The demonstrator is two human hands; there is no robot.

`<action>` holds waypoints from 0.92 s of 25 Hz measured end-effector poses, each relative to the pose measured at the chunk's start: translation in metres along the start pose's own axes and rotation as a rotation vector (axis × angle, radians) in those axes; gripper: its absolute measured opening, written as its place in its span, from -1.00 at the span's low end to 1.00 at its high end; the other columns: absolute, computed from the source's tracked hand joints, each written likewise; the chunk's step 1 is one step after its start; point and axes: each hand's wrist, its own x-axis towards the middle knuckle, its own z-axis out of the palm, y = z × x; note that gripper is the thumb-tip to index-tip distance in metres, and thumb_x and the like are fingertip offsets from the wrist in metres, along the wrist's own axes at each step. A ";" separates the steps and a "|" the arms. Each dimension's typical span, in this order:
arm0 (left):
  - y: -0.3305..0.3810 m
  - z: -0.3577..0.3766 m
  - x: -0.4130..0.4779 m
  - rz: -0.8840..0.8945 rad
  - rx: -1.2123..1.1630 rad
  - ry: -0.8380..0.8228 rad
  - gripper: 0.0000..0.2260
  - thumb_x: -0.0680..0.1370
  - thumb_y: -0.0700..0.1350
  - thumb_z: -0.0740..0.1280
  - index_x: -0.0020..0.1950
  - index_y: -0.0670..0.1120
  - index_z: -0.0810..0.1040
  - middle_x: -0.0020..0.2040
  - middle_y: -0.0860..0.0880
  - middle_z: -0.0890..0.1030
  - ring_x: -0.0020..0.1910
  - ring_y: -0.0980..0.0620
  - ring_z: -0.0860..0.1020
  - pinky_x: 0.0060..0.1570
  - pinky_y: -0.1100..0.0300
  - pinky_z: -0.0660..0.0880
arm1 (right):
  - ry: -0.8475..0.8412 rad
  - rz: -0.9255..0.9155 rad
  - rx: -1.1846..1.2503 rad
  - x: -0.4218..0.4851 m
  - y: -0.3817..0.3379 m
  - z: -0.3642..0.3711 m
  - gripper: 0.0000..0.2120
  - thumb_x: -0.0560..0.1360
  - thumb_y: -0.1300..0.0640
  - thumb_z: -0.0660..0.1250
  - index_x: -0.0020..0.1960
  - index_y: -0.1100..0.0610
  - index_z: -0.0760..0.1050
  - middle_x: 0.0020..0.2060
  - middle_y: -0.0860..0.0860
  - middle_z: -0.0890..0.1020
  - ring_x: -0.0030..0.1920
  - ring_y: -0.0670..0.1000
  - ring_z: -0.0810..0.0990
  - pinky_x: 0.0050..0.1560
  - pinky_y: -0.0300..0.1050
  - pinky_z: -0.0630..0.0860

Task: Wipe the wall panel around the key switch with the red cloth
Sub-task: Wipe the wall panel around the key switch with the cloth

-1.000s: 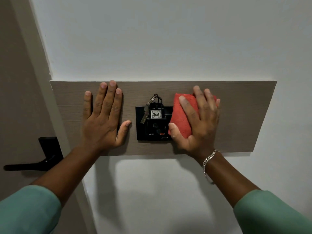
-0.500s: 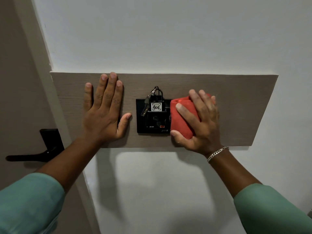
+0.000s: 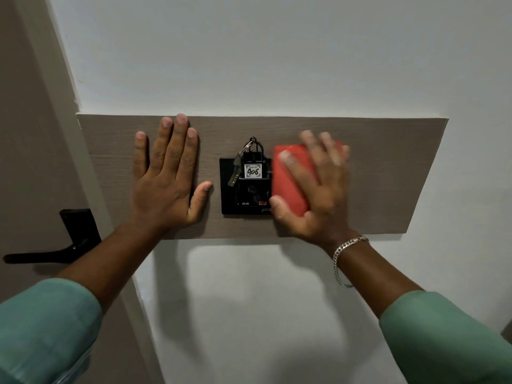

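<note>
A grey-brown wooden wall panel (image 3: 388, 167) runs across the white wall. At its middle sits a black key switch (image 3: 243, 195) with a key and a tag marked 406 (image 3: 253, 171) hanging in it. My right hand (image 3: 315, 195) presses a folded red cloth (image 3: 291, 178) flat on the panel, touching the switch's right edge; the hand is blurred by motion. My left hand (image 3: 166, 178) lies flat on the panel left of the switch, fingers spread, holding nothing.
A black door handle (image 3: 69, 245) sticks out on the brown door at the left. A pale door frame (image 3: 63, 112) separates door and wall. White wall (image 3: 249, 51) surrounds the panel above, below and to the right.
My right hand with the red cloth has slid down and then back up beside the switch. My left hand has stayed put on the panel.
</note>
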 end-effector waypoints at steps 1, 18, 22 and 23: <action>0.000 -0.001 0.000 0.004 0.002 0.000 -0.29 0.59 0.17 0.05 0.61 -0.21 0.00 0.62 -0.21 0.07 0.63 -0.12 -0.10 0.57 -0.14 -0.18 | -0.029 -0.083 -0.002 0.003 -0.002 0.001 -0.44 0.45 -0.18 0.35 0.39 0.01 0.48 0.45 0.17 0.44 0.50 0.25 0.33 0.53 0.39 0.16; -0.001 -0.006 0.001 0.005 -0.065 -0.034 -0.29 0.60 0.17 0.08 0.61 -0.20 -0.02 0.62 -0.16 0.06 0.61 -0.07 -0.12 0.56 -0.11 -0.24 | 0.174 0.655 0.036 -0.075 -0.077 0.051 -0.41 0.59 -0.18 0.16 0.54 0.00 0.13 0.58 0.14 0.13 0.63 0.12 0.00 0.49 0.47 0.17; 0.000 -0.010 0.002 0.007 -0.089 -0.034 -0.30 0.60 0.16 0.10 0.61 -0.21 0.03 0.60 -0.22 0.15 0.59 -0.20 0.04 0.56 -0.10 -0.25 | 0.103 0.624 0.066 -0.079 -0.051 0.026 -0.43 0.57 -0.10 0.21 0.52 -0.01 0.16 0.58 0.14 0.15 0.63 0.11 0.01 0.50 0.47 0.19; -0.001 -0.010 0.003 0.009 -0.092 -0.038 -0.30 0.60 0.15 0.10 0.61 -0.22 0.04 0.60 -0.22 0.14 0.59 -0.21 0.05 0.56 -0.10 -0.25 | 0.152 0.678 0.110 -0.074 -0.055 0.023 -0.44 0.57 -0.07 0.23 0.52 0.00 0.19 0.58 0.13 0.18 0.63 0.12 0.04 0.52 0.41 0.21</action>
